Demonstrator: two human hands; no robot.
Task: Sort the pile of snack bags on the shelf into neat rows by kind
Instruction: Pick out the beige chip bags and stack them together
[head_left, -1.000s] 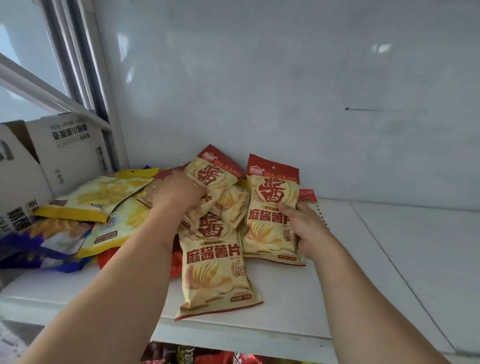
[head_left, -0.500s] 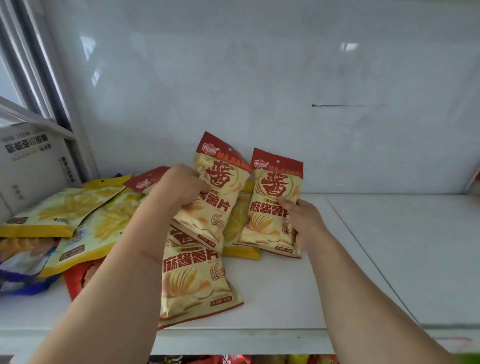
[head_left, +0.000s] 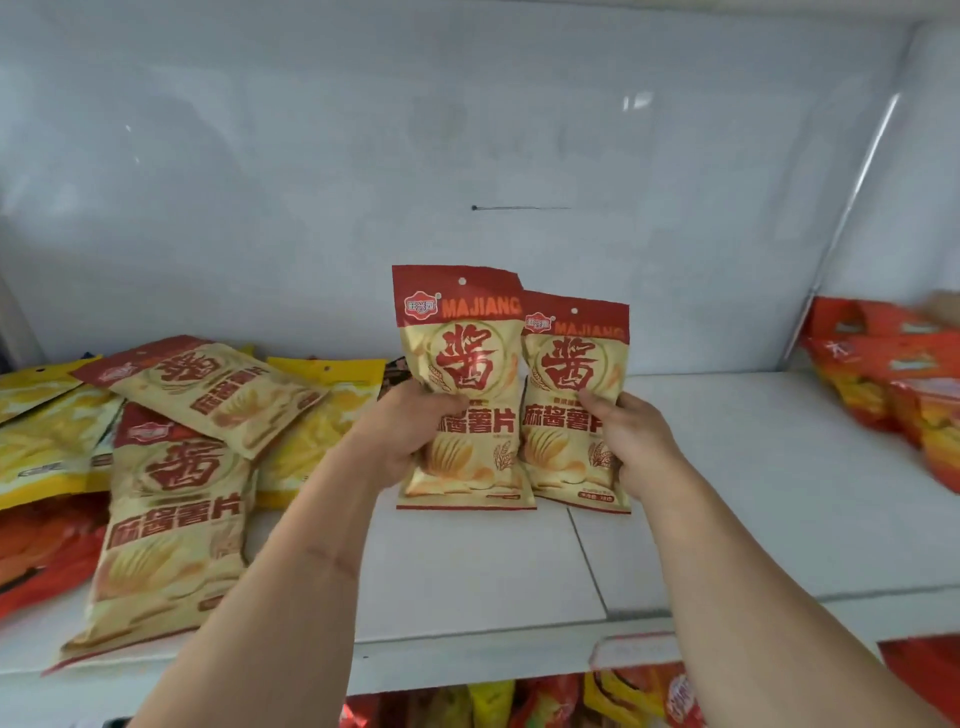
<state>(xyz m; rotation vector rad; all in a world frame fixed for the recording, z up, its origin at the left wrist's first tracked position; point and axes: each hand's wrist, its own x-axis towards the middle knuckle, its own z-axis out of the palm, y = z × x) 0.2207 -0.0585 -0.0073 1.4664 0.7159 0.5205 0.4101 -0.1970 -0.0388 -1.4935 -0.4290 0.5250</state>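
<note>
At centre of the white shelf (head_left: 727, 493), two cream-and-red "MAJIANG" chip bags held upright, side by side, above the shelf surface.

Item 1: left-held bag (head_left: 465, 395), taller in view, its right edge overlapping the left edge of the second. Left hand (head_left: 402, 431) grips it at the left side, thumb across the front, fingers curled behind.

Item 2: right-held bag (head_left: 574, 410), sitting slightly lower and behind the first. Right hand (head_left: 631, 441) grips its right edge, thumb on the front, fingers clamped round the back.

Item 3: loose pile at shelf left. Contents: one flat cream-and-red bag (head_left: 166, 530) of the same kind lying lengthwise toward the shelf's front edge; a second tilted bag (head_left: 208, 389) lying across its top end; yellow bags (head_left: 322, 410) beneath and behind these, extending to the left frame edge; orange-red bags (head_left: 36, 545) at the bottom of the pile, partly covered.

Item 4: orange-red packets (head_left: 893, 379) at shelf right, well apart from the held pair; blurred, print unreadable.

Item 5: mixed packets (head_left: 519, 704) on the level below, seen only under the shelf's front lip; kinds cannot be told.

Backing: plain white rear panel (head_left: 467, 156) with one thin dark mark.
</note>
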